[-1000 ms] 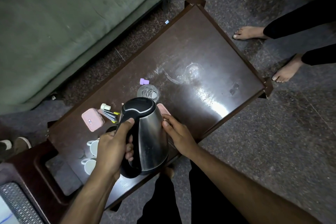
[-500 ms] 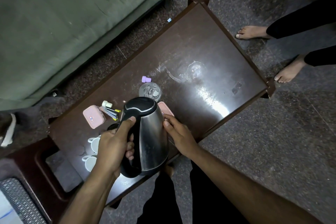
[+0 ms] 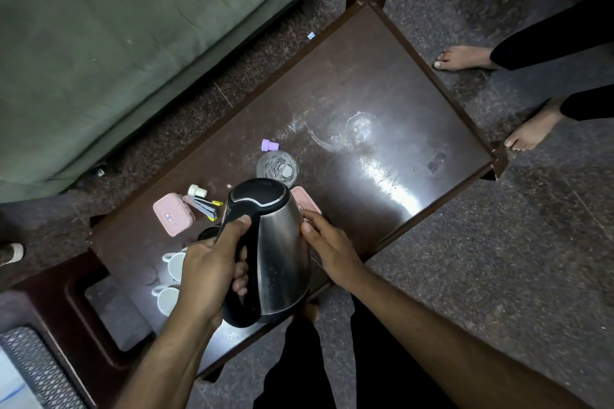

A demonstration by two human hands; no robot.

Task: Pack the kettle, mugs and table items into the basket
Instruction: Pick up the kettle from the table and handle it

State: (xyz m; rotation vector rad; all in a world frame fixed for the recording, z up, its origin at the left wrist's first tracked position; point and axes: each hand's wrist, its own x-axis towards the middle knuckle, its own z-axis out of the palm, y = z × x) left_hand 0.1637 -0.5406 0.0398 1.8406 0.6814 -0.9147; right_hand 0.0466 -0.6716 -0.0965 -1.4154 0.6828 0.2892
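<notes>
**Kettle in both hands above the near edge of the worktop**

Your left hand (image 3: pixel 207 276) is wrapped round the black handle of the kettle (image 3: pixel 272 252), thumb laid along the top of the grip; that is the hold that carries the weight. Your right hand (image 3: pixel 329 249) lies with nearly straight fingers against the steel flank, which looks like steadying only, to stop the body swinging on the handle. The kettle sits upright over the near edge of the worktop (image 3: pixel 365 93); whether its base touches the surface cannot be told.

The two white mugs (image 3: pixel 171 282) stand just to the left of it, partly behind your left wrist, so a lift straight up should clear them better than a sweep sideways. Further back lie a pink case (image 3: pixel 173 216), a stapler (image 3: pixel 203 206), a small white bottle (image 3: pixel 196 190), a clear glass (image 3: pixel 276 169) and a purple cap (image 3: pixel 269 145); a second pink case (image 3: pixel 304 199) peeks out behind the kettle. A mesh basket (image 3: pixel 36 372) shows at the lower left, on the floor side, probably the destination.
</notes>
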